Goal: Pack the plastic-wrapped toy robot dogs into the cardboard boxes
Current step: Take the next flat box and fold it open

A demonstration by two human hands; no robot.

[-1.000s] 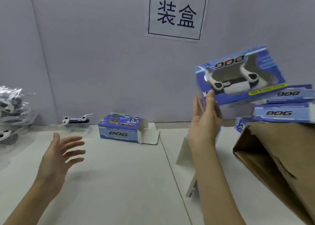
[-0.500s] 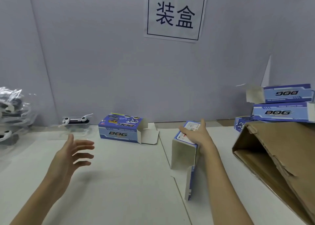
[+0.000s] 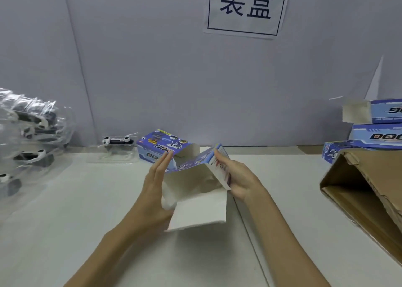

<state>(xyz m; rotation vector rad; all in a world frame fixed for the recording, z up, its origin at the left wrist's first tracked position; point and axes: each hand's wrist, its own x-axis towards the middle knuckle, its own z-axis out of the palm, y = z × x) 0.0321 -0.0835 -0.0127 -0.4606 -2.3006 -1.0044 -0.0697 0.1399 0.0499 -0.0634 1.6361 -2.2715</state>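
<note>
White table (image 3: pixel 65 232) against a grey wall, both hands at centre on an open blue box (image 3: pixel 195 178), left hand (image 3: pixel 156 191) flat with straight fingers against its side, right hand (image 3: pixel 239 180) curled round the opposite edge, wrapped toy dogs (image 3: pixel 28 134) piled far left of the left hand, perhaps four, more boxes (image 3: pixel 378 132) stacked right of the right hand.

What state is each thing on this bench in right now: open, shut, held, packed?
Box in hands: open, empty, flap hanging toward the camera.
Left hand: straight fingers pressing the box's side.
Right hand: gripping the other side.
Box on table: end flaps open.
Loose toy dog: wrapped, unpacked.
Brown carton: open, tipped sideways.
</note>
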